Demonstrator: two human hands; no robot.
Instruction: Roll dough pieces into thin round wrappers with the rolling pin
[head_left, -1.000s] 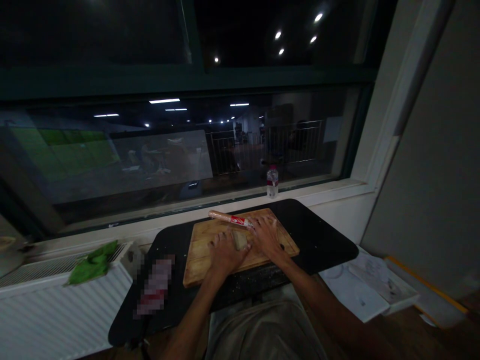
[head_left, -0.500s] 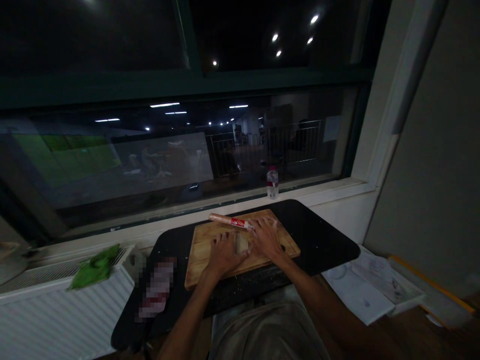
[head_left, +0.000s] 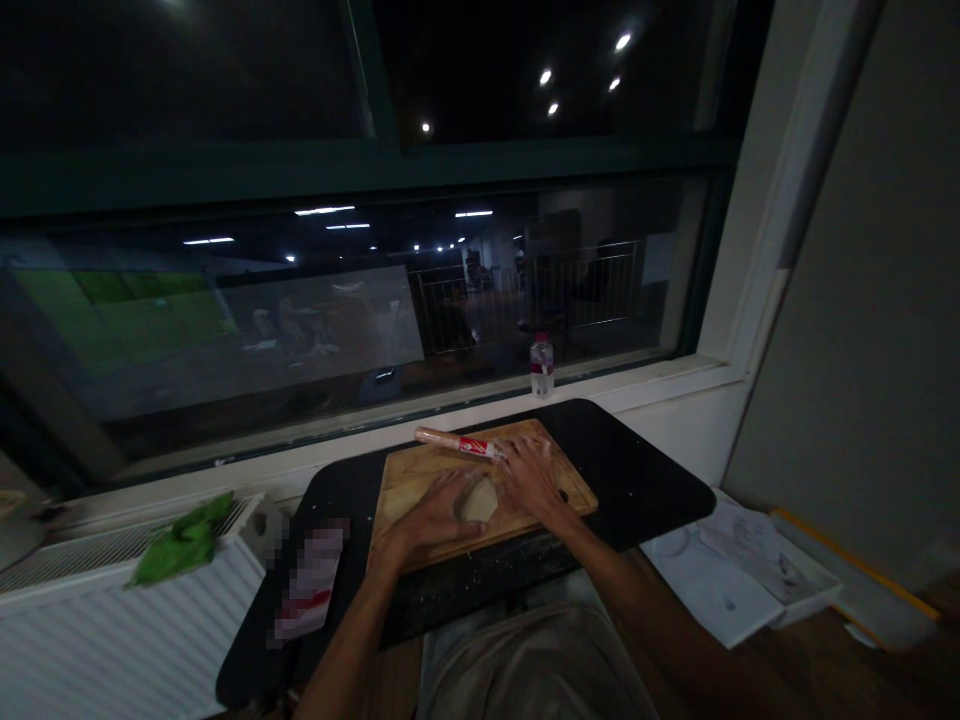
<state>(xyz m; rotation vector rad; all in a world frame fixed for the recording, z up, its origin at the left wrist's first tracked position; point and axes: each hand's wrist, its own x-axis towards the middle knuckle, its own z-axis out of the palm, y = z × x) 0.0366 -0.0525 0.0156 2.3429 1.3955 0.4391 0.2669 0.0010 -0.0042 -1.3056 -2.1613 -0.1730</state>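
A pale lump of dough point(head_left: 478, 500) lies on a wooden cutting board point(head_left: 409, 480) that rests on a black table point(head_left: 637, 480). My left hand point(head_left: 429, 515) presses against the dough's left side, fingers curled round it. Against its right side lies my right hand point(head_left: 531, 475), fingers stretched forward. A rolling pin with a red and white wrapper point(head_left: 459, 442) sits at the board's far edge, just past my right fingertips.
A small water bottle point(head_left: 541, 366) stands on the window sill behind the table. A blurred packet point(head_left: 311, 585) lies on the table's left part. A green cloth point(head_left: 184, 540) rests on the white radiator at left. Papers point(head_left: 739, 580) lie low at right.
My left hand has slid back and to the left, and now cups the dough from the side; the dough looks rounder and more exposed. My right hand has hardly moved.
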